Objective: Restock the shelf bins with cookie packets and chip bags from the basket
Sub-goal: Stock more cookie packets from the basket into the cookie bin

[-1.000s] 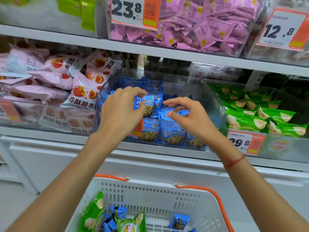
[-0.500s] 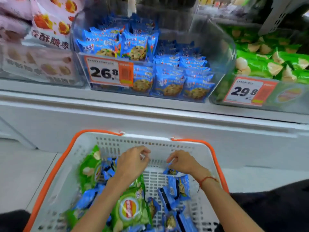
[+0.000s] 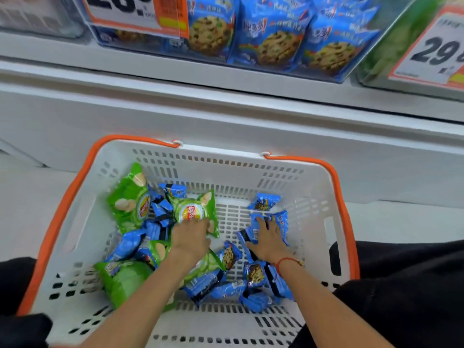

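Note:
A white basket [image 3: 311, 187] with an orange rim sits below the shelf, holding green chip bags and several small blue cookie packets. My left hand [image 3: 190, 238] lies on the lower edge of a green chip bag [image 3: 193, 207] in the basket's middle, its fingers curled onto the bag. My right hand [image 3: 267, 239] is spread flat over blue cookie packets [image 3: 280, 222] to the right. Another cookie packet [image 3: 263, 202] lies just beyond it. A second chip bag [image 3: 130, 199] leans at the back left. The clear shelf bin of blue cookie packets [image 3: 271, 38] is above.
An orange-edged price tag [image 3: 135, 13] hangs on the cookie bin's left front. A bin of green packs [image 3: 384, 54] with its own price tag [image 3: 431, 54] stands to the right. The white shelf ledge [image 3: 226, 79] overhangs the basket. Dark trouser legs [image 3: 401, 285] flank the basket.
The view has dropped from the shelf bin to the basket. Both hands left the cookie bin, came down into the basket and now lie on the packets inside.

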The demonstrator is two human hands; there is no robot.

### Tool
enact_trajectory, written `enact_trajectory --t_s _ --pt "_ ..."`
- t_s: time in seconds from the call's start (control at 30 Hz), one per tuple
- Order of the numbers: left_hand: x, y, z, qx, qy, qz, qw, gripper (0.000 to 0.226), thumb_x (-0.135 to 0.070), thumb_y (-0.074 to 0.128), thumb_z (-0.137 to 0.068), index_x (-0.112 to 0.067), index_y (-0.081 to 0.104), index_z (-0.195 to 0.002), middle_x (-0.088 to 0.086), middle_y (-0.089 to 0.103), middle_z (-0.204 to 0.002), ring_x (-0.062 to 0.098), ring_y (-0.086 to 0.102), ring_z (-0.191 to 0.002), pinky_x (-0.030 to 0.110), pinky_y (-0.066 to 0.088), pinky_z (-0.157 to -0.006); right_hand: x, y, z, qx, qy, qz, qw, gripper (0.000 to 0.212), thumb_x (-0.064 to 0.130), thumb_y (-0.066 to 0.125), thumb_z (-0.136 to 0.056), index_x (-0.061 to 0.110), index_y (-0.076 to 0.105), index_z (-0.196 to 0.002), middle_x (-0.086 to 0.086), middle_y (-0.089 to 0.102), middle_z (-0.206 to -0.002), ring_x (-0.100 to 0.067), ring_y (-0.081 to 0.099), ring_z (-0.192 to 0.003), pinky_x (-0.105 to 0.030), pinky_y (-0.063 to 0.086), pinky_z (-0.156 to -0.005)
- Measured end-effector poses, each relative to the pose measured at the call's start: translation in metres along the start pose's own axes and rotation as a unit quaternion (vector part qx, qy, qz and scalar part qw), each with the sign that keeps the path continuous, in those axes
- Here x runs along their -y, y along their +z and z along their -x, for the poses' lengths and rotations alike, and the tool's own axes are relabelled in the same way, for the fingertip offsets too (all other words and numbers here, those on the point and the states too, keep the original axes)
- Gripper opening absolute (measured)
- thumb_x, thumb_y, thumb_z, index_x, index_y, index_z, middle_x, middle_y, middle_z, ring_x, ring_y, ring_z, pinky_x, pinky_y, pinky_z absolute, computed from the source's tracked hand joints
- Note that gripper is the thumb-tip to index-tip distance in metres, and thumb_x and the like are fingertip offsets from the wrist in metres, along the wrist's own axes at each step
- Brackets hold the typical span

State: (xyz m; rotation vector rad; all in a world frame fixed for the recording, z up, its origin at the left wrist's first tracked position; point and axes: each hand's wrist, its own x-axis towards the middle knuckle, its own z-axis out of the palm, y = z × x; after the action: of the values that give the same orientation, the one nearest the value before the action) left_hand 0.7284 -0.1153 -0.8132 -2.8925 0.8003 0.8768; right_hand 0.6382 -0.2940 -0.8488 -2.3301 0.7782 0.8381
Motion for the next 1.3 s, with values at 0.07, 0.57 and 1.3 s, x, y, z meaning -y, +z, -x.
enact_trajectory --t_s 0.07,0.57,1.3 --pt "0.007 -0.005 -0.004 -0.01 -0.04 -0.001 0.999 0.039 -0.033 0.053 -0.094 -0.023 0.045 -0.131 0.002 0.057 -0.123 0.023 0.057 -0.11 0.033 0.045 -0.08 0.0 0.003 -0.003 -0.035 -0.011 -0.01 0.999 0.072 0.034 0.062 -0.091 0.023 0.02 -0.148 -0.016 0.004 -0.157 -0.037 0.007 -0.145 -0.051 0.023 -0.115" --pt "0.005 -0.009 -0.003 -0.063 0.025 0.145 0.987 0.042 -0.038 0.043 -0.099 -0.025 0.041 -0.139 -0.003 0.041 -0.144 0.019 0.03 -0.135 0.036 0.03 -0.106 0.037 -0.047 0.001 0.024 -0.032 -0.327 0.944 0.024 0.018 0.06 -0.094 0.012 0.054 -0.116 -0.004 0.048 -0.125 -0.02 0.057 -0.096 -0.021 0.051 -0.07" --pt "0.005 -0.216 0.048 -0.192 0.131 0.54 0.809 0.02 -0.032 0.057 -0.092 -0.015 0.069 -0.091 -0.001 0.07 -0.083 -0.004 0.06 -0.067 0.013 0.045 -0.066 0.146 -0.225 0.119 -0.012 -0.211 -0.297 0.931 0.031 0.023 0.033 -0.103 0.008 0.058 -0.114 -0.009 0.062 -0.105 -0.013 0.059 -0.081 -0.024 0.048 -0.071"
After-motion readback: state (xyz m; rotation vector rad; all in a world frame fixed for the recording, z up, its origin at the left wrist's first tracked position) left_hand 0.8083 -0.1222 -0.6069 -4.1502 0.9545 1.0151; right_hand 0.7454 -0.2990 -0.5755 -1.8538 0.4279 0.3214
